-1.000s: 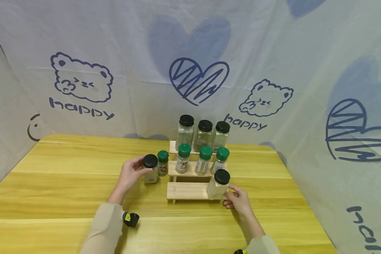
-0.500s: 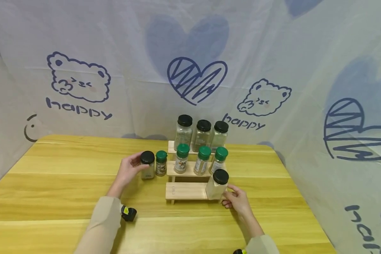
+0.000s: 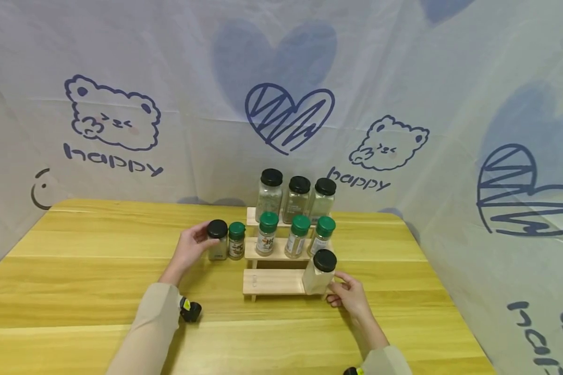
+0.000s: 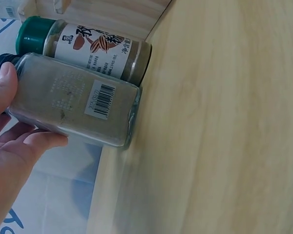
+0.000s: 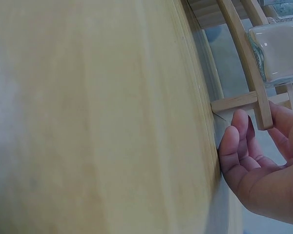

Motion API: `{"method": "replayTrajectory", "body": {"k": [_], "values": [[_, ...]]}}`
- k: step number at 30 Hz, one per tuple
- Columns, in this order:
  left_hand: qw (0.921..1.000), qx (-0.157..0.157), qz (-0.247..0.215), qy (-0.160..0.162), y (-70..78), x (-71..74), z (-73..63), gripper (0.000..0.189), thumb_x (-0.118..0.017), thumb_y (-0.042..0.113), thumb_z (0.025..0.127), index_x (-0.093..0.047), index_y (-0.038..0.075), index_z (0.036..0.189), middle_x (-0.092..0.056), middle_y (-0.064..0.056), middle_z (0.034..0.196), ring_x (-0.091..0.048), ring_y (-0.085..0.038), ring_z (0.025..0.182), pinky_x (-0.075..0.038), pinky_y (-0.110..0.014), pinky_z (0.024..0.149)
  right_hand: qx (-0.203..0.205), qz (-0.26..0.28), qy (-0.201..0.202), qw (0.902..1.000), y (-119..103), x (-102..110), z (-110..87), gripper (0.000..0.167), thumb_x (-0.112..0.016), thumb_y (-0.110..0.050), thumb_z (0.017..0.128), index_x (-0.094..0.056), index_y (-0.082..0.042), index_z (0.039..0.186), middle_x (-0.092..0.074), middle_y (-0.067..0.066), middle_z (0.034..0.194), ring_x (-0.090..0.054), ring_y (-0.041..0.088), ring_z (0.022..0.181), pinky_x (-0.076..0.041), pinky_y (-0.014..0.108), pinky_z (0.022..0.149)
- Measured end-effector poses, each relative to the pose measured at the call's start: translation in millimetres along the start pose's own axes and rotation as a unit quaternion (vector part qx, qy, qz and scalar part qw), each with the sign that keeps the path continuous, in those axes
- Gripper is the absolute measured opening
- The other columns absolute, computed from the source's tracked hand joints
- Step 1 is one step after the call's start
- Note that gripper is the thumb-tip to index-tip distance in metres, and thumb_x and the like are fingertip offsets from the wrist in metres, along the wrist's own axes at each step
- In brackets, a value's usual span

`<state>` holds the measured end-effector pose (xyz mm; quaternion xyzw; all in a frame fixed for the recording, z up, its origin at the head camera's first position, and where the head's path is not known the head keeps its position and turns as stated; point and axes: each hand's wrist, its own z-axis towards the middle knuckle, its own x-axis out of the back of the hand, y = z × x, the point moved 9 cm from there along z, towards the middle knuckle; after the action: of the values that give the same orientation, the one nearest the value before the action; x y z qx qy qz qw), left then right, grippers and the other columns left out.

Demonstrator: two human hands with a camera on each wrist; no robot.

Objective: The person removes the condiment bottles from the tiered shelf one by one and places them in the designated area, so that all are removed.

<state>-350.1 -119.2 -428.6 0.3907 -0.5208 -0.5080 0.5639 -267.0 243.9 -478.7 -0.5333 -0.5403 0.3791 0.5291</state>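
My left hand [image 3: 190,250] grips a square, black-lidded spice jar [image 3: 218,249] of pale brown powder, its thumb near the lid. In the left wrist view, the barcode on that jar [image 4: 73,97] faces me. Right beside it stands a green-capped spice bottle [image 4: 97,53] with a printed label. My right hand [image 3: 352,298] holds the right end of the lowest step of a wooden spice rack [image 3: 277,281]. Its fingers lie around the shelf end [image 5: 263,114] in the right wrist view. Just above sits a black-lidded jar of pale powder [image 3: 318,276] on that step.
Three green-capped bottles [image 3: 294,245] stand on the middle step. Three tall black-lidded jars [image 3: 295,205] line the top step. Behind the wooden table [image 3: 98,271] hangs a printed cloth [image 3: 192,104].
My left hand has pushed the black-lidded jar farther back, so it now lines up beside the green-capped bottle. The right hand has stayed at the rack's end.
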Motion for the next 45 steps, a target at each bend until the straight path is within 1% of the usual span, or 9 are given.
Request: {"method": "replayTrajectory", "body": {"k": [5, 10, 12, 17, 21, 33, 39, 42, 45], "values": [[0.9999, 0.006, -0.008, -0.005, -2.7, -0.1, 1.5, 0.051, -0.059, -0.005, 0.082, -0.038, -0.01, 0.129, -0.043, -0.028, 0.125, -0.044, -0.036, 0.114, -0.04, -0.033, 0.092, 0.0, 0.001, 0.0, 1.0, 0.6, 0.0, -0.2, 0.035, -0.053, 0.004, 0.085, -0.049, 0.012, 0.118, -0.061, 0.01, 0.064, -0.056, 0.015, 0.048, -0.047, 0.023, 0.043], [0.9998, 0.013, -0.014, -0.007, -5.6, -0.6, 3.4, 0.05, -0.057, -0.005, 0.084, -0.038, -0.008, 0.13, -0.043, -0.027, 0.126, -0.045, -0.035, 0.114, -0.041, -0.028, 0.09, -0.001, 0.003, -0.001, 1.0, 1.2, -0.1, -0.1, 0.035, -0.054, 0.004, 0.084, -0.049, 0.012, 0.118, -0.061, 0.01, 0.065, -0.056, 0.015, 0.048, -0.047, 0.023, 0.043], [0.9996, 0.016, -0.02, -0.009, -6.9, -0.9, 4.1, 0.05, -0.057, -0.005, 0.084, -0.038, -0.008, 0.13, -0.043, -0.027, 0.126, -0.044, -0.035, 0.114, -0.041, -0.028, 0.09, -0.001, 0.003, -0.001, 1.0, 1.5, -0.1, 0.1, 0.035, -0.054, 0.004, 0.084, -0.049, 0.011, 0.118, -0.061, 0.01, 0.065, -0.056, 0.015, 0.048, -0.047, 0.022, 0.043], [0.9989, 0.021, -0.039, -0.016, -9.6, -0.7, 5.6, 0.052, -0.057, -0.005, 0.084, -0.036, -0.009, 0.131, -0.04, -0.028, 0.129, -0.04, -0.035, 0.118, -0.035, -0.034, 0.096, -0.002, 0.006, 0.002, 1.0, 1.5, 0.2, 0.2, 0.035, -0.053, 0.004, 0.084, -0.049, 0.011, 0.118, -0.061, 0.01, 0.064, -0.055, 0.014, 0.048, -0.047, 0.022, 0.043], [0.998, 0.024, -0.056, -0.019, -11.8, 0.7, 6.1, 0.052, -0.057, -0.006, 0.083, -0.036, -0.01, 0.13, -0.04, -0.028, 0.129, -0.039, -0.035, 0.119, -0.032, -0.036, 0.098, -0.002, 0.008, 0.002, 1.0, 1.4, 0.0, 0.1, 0.035, -0.053, 0.004, 0.085, -0.049, 0.011, 0.118, -0.061, 0.01, 0.065, -0.055, 0.014, 0.048, -0.047, 0.022, 0.043], [0.9956, 0.039, -0.082, -0.024, -14.4, 3.8, 0.0, 0.059, -0.059, -0.006, 0.081, -0.03, -0.008, 0.133, -0.034, -0.026, 0.133, -0.036, -0.035, 0.121, -0.03, -0.036, 0.1, -0.002, 0.007, -0.002, 1.0, 2.7, -0.3, -0.4, 0.036, -0.054, 0.002, 0.085, -0.048, 0.01, 0.12, -0.06, 0.01, 0.064, -0.055, 0.014, 0.048, -0.047, 0.022, 0.042], [0.9947, 0.055, -0.087, -0.009, -18.3, 5.5, -5.7, 0.06, -0.06, -0.004, 0.081, -0.031, -0.006, 0.134, -0.034, -0.025, 0.134, -0.036, -0.033, 0.122, -0.03, -0.035, 0.1, -0.004, 0.011, -0.003, 0.9999, 4.0, -0.1, 0.1, 0.036, -0.054, 0.002, 0.085, -0.048, 0.01, 0.12, -0.059, 0.01, 0.061, -0.055, 0.014, 0.047, -0.045, 0.021, 0.04], [0.9941, 0.054, -0.094, 0.005, -18.2, 6.9, -9.9, 0.058, -0.06, -0.005, 0.081, -0.033, -0.008, 0.132, -0.036, -0.026, 0.133, -0.038, -0.033, 0.12, -0.034, -0.03, 0.097, -0.005, 0.01, -0.003, 0.9999, 4.1, 0.0, 0.8, 0.036, -0.054, 0.003, 0.085, -0.049, 0.009, 0.12, -0.059, 0.01, 0.061, -0.054, 0.014, 0.047, -0.045, 0.021, 0.04], [0.9929, 0.05, -0.106, 0.02, -16.7, 8.8, -13.7, 0.054, -0.059, -0.006, 0.081, -0.036, -0.009, 0.13, -0.039, -0.026, 0.13, -0.041, -0.033, 0.118, -0.04, -0.024, 0.091, -0.006, 0.011, -0.005, 0.9999, 3.0, -0.2, 0.0, 0.037, -0.054, 0.002, 0.085, -0.048, 0.009, 0.121, -0.059, 0.01, 0.061, -0.055, 0.014, 0.047, -0.045, 0.021, 0.04]]}}
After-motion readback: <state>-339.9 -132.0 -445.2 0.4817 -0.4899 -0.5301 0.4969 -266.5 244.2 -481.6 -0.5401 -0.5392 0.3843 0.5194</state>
